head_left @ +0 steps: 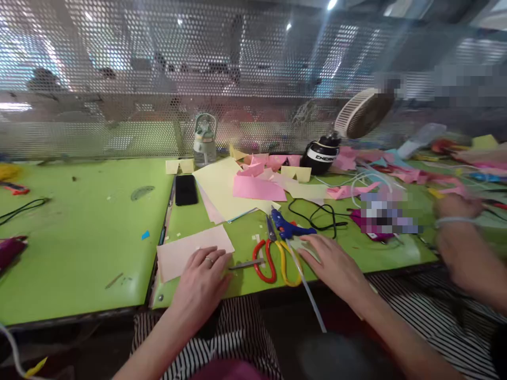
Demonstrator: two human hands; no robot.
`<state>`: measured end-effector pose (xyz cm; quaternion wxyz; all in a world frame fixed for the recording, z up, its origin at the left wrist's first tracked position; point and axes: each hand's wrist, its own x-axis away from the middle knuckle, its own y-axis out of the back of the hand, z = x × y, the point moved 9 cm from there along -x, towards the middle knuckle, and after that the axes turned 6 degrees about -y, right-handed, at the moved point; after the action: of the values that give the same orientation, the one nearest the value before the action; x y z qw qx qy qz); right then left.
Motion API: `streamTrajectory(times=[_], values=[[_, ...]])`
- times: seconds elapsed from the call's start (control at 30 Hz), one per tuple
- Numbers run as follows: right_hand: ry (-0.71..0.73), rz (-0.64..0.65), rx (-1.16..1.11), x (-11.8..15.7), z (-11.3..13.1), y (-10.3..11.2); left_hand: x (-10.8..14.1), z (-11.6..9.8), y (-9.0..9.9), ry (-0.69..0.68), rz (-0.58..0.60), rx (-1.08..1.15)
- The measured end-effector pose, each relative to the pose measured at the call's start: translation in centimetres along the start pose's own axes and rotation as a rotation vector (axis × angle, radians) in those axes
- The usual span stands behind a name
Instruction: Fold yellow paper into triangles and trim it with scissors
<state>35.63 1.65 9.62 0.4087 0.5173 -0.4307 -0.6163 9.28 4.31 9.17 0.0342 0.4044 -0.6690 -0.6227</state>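
My left hand [206,274] lies flat with its fingers over the lower right part of a pale pink sheet of paper [186,253]. A narrow grey strip [247,263] extends from beside that hand toward the scissors [270,261], which have one red and one yellow handle. A blue glue gun [291,228] rests by the blades, and a long translucent glue stick [311,298] slants past the table edge. Close to the glue gun's handle is my right hand [330,264], fingers stretched and apart. Whether its fingertips touch anything is hard to tell.
Yellow sheets [222,184] and pink scraps [259,188] lie behind, near a black phone [186,190], a bottle [205,140] and a fan [358,113]. A black cord [320,214] loops nearby. Another person's hand [457,211] is at the right. Perforated metal [138,79] borders the back.
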Motion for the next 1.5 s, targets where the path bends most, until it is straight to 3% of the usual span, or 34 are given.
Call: streamTrajectory(times=[0.2, 0.3, 0.53, 0.9, 1.07, 1.3, 1.5], values=[[-0.031, -0.007, 0.060, -2.1, -1.3, -0.7, -2.5, -2.1, -3.6, -0.016, 0.227, -0.067], [-0.010, 0.029, 0.063, -3.4, -1.4, -1.4, -3.3, -2.3, -4.7, -0.029, 0.281, -0.096], [0.068, 0.086, -0.005, -4.4, -2.6, -2.3, -4.0, -3.0, -6.0, -0.051, 0.336, -0.158], [-0.026, 0.018, -0.010, -4.7, -8.2, -1.2, -6.5, -4.9, -7.8, -0.023, 0.363, -0.159], [-0.043, -0.001, 0.033, -5.4, -9.5, -1.5, -8.3, -6.1, -8.7, -0.038, 0.364, -0.135], [0.020, -0.079, 0.074, -5.3, -7.3, 0.0, -9.0, -5.5, -8.4, -0.025, 0.365, -0.126], [0.145, -0.044, 0.020, -5.2, -2.4, 0.0, -7.8, -1.4, -5.2, 0.070, 0.346, -0.175]])
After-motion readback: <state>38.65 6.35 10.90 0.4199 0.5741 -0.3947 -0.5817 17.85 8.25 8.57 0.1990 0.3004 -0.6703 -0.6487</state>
